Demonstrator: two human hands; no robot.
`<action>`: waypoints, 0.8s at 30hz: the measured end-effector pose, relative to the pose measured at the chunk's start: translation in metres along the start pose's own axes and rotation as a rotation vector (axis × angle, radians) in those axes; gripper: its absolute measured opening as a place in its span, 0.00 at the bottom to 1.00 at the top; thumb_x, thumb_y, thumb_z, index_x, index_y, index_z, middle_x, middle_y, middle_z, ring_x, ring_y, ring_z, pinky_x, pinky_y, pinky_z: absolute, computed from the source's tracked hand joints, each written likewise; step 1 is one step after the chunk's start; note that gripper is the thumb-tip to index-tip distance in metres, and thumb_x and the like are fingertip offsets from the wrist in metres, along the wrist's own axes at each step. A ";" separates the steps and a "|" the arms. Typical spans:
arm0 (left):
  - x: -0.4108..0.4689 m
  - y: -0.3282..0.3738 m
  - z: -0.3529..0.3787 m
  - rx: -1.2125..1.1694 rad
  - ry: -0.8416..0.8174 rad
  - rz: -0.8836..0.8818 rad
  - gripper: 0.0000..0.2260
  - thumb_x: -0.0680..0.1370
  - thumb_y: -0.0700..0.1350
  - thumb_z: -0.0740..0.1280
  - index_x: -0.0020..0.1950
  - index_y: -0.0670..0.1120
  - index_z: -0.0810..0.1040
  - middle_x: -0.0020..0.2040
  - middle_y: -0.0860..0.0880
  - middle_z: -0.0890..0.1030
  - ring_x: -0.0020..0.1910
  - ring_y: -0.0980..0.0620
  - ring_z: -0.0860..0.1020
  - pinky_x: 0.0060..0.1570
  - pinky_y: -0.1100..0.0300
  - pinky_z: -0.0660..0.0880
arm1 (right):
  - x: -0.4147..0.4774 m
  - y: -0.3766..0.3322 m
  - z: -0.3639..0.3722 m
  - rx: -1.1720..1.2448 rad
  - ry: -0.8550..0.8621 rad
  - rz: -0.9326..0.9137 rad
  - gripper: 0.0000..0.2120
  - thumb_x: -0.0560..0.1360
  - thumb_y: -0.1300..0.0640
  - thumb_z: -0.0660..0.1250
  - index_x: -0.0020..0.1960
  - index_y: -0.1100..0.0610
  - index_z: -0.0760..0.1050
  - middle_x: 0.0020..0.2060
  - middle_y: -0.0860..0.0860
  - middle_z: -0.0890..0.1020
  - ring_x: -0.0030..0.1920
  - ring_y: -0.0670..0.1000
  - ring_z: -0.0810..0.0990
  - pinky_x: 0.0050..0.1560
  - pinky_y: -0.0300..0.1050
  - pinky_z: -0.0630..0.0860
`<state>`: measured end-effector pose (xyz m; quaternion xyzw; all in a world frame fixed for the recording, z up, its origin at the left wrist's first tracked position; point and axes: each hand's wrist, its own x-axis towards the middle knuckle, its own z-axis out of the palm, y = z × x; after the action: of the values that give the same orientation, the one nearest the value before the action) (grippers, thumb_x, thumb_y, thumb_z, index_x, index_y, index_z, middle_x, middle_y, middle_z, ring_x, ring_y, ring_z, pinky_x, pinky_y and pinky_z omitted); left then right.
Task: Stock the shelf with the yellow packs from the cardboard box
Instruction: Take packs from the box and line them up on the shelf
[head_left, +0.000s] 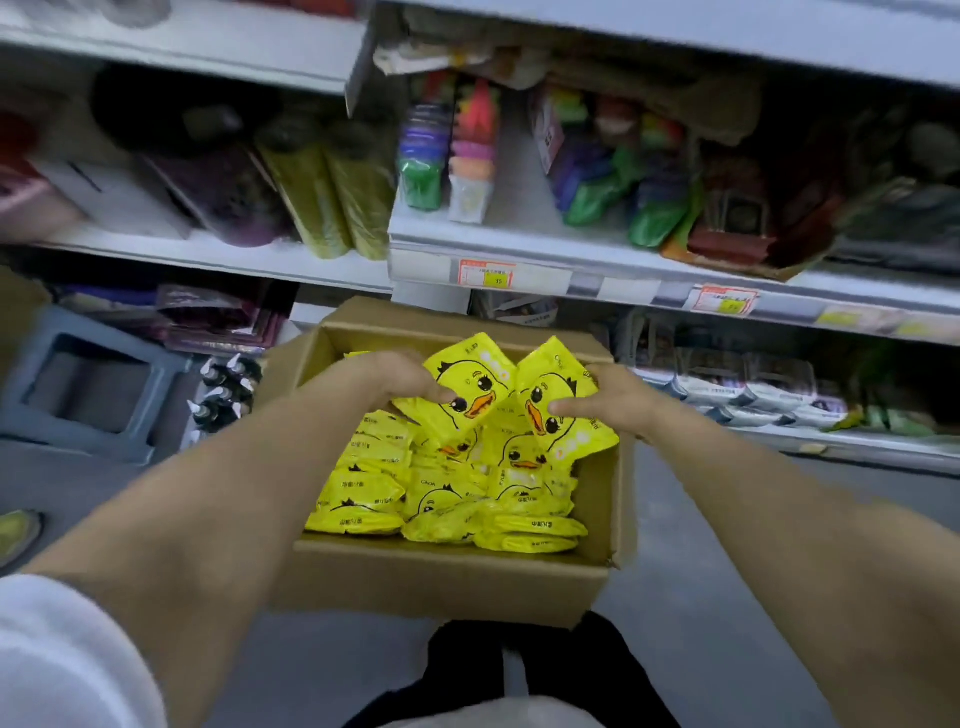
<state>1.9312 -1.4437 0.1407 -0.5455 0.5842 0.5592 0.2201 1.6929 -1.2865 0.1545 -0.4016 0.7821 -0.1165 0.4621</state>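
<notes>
An open cardboard box (447, 577) sits on the floor in front of me, holding several yellow packs (441, 493) printed with a duck face. My left hand (400, 376) grips one yellow pack (470, 379) lifted above the box, thumb on its front. My right hand (613, 397) grips a second yellow pack (563, 415) beside it, thumb across the duck's face. The two raised packs touch at their top corners. The white shelf (519, 244) stands behind the box.
The shelf above carries green rolls (332, 197) and colourful bagged goods (613, 171), with price tags (488, 273) on its edge. A grey plastic stool (88, 384) stands at left beside small bottles (223, 389). The bottom shelf (753, 395) at right holds pale packs.
</notes>
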 end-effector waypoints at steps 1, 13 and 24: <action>-0.013 0.009 -0.003 -0.033 -0.036 0.016 0.20 0.75 0.49 0.73 0.63 0.43 0.75 0.63 0.48 0.77 0.58 0.47 0.76 0.48 0.56 0.78 | -0.008 -0.008 -0.011 0.025 -0.007 -0.027 0.22 0.66 0.49 0.80 0.57 0.50 0.78 0.50 0.48 0.84 0.47 0.45 0.83 0.52 0.41 0.79; -0.172 0.139 -0.063 0.228 0.090 0.515 0.13 0.74 0.45 0.74 0.57 0.48 0.79 0.41 0.53 0.85 0.34 0.57 0.83 0.30 0.66 0.75 | -0.109 -0.077 -0.158 0.180 0.185 -0.191 0.18 0.66 0.62 0.79 0.54 0.56 0.79 0.45 0.50 0.87 0.44 0.48 0.86 0.43 0.41 0.80; -0.241 0.274 -0.069 0.304 0.229 0.771 0.20 0.70 0.41 0.77 0.61 0.46 0.78 0.50 0.46 0.85 0.43 0.49 0.85 0.42 0.56 0.82 | -0.162 -0.099 -0.271 0.254 0.669 -0.418 0.20 0.66 0.61 0.80 0.55 0.56 0.78 0.46 0.48 0.86 0.44 0.45 0.85 0.46 0.39 0.81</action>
<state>1.7878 -1.4717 0.4819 -0.3074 0.8418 0.4436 0.0067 1.5636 -1.2830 0.4586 -0.4315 0.7700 -0.4277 0.1947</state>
